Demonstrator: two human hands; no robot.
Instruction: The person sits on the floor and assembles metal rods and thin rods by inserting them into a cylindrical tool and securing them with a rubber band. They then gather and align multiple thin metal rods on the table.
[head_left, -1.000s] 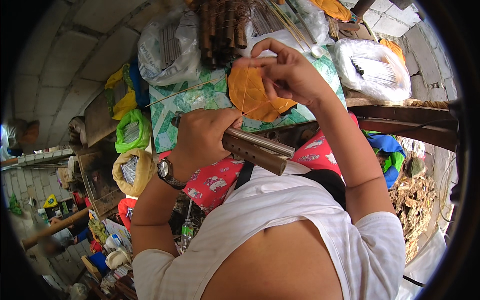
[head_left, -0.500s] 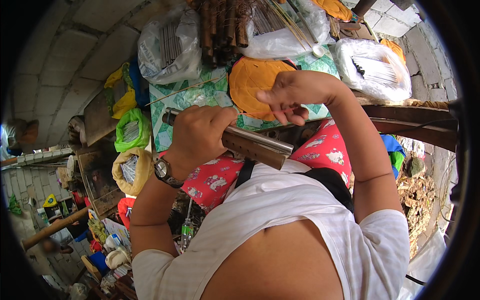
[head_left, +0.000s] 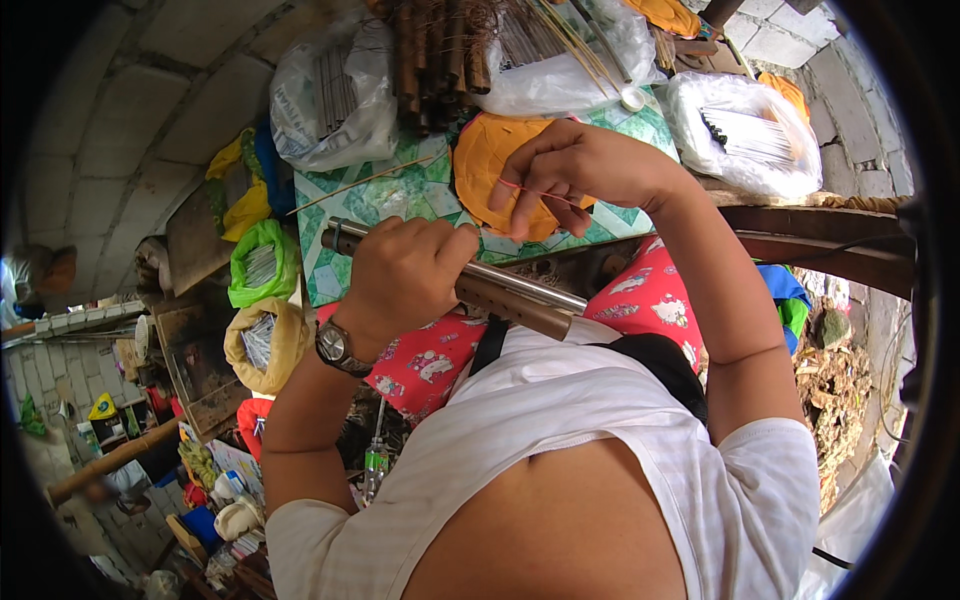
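Observation:
My left hand (head_left: 405,268), with a wristwatch (head_left: 335,343) at the wrist, is wrapped round two tubes held side by side above my lap. One is a shiny metal tube (head_left: 535,287); the other is a brown tube (head_left: 512,312) with a row of small holes, resembling bamboo. The tubes slant down to the right. Across from them, my right hand (head_left: 590,175) hangs over a round orange cloth pad (head_left: 475,165), fingers bent. A thin red string (head_left: 540,192) runs across those fingers; whether it is a loop I cannot tell.
On the green patterned table (head_left: 330,265) lies a thin stick (head_left: 360,184). Behind are a bundle of brown tubes (head_left: 430,60) and plastic bags of rods (head_left: 335,100). Another bag with white sticks (head_left: 745,135) stands right. Green (head_left: 262,262) and yellow (head_left: 265,345) bags stand left.
My right hand has turned and its fingers now point downward, with the red string drawn across them and away from my left thumb. The left hand keeps its hold on the tubes.

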